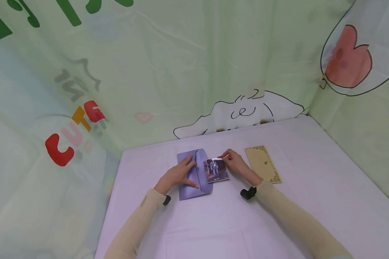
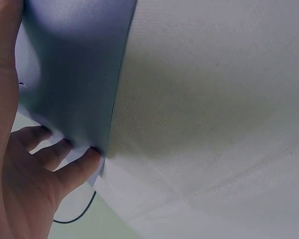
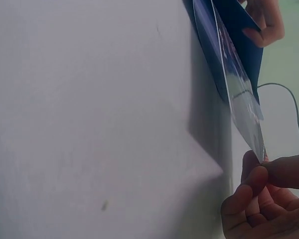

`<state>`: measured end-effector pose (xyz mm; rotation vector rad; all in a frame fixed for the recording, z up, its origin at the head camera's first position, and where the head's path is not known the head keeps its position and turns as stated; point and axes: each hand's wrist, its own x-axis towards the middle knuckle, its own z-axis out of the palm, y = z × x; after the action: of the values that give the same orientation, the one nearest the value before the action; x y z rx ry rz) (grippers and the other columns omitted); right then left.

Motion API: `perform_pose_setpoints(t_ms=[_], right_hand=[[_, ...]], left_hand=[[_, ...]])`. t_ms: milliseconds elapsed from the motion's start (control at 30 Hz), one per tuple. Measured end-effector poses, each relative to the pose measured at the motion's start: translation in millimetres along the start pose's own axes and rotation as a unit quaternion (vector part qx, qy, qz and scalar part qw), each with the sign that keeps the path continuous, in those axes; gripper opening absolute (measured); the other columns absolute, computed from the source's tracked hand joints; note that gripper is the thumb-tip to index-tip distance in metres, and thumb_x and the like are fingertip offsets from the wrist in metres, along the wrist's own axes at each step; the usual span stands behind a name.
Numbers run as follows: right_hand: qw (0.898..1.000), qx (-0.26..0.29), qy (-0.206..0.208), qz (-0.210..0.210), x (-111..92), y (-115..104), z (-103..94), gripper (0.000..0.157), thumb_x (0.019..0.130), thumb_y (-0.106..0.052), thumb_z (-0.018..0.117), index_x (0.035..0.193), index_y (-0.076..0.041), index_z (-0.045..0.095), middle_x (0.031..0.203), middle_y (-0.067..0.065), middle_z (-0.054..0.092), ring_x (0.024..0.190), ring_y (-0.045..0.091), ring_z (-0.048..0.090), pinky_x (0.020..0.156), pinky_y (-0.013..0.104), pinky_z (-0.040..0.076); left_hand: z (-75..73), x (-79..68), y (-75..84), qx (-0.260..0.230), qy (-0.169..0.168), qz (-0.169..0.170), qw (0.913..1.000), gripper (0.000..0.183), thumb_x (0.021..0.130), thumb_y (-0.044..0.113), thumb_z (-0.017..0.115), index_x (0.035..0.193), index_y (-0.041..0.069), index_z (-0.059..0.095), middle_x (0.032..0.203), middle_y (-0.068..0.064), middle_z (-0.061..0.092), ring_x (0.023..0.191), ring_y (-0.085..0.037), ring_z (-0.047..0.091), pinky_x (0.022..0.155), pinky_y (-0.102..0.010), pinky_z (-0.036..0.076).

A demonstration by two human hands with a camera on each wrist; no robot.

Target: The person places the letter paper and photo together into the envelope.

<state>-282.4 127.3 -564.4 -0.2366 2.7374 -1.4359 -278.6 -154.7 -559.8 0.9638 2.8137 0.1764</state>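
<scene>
A blue-purple envelope lies on the table, its flap spread out toward the right. My left hand presses on the envelope with thumb and fingers apart; in the left wrist view the fingertips touch it near one end. Between thumb and fingers, my right hand pinches the upper right corner of a photo of a standing figure. The photo overlaps the flap in the head view. Seen from the right wrist, the photo is tilted, with its held corner raised off the table.
To the right of my right hand lies a gold-coloured card with ornate dark corners. The white-lilac table meets printed curtains at its back and sides. Dark wrist cameras sit at both cuffs.
</scene>
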Motion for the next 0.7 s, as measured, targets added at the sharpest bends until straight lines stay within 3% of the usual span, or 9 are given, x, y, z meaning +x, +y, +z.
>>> perform_pose_setpoints(t_ms=[700], right_hand=[[1.000,-0.013,-0.015,-0.006,5.6,-11.0,18.5,0.015,0.089,-0.008,0.053,0.101,0.000,0.054,0.084,0.015,0.067,0.074,0.019,0.057,0.065,0.028,0.042]], left_hand=[[-1.6,-0.7,0.6,0.001,-0.003,-0.005,1.0000,0.096,0.053,0.083,0.057,0.126,0.026,0.037,0.153,-0.016,0.014,0.139,-0.032,0.023,0.102,-0.044,0.038]])
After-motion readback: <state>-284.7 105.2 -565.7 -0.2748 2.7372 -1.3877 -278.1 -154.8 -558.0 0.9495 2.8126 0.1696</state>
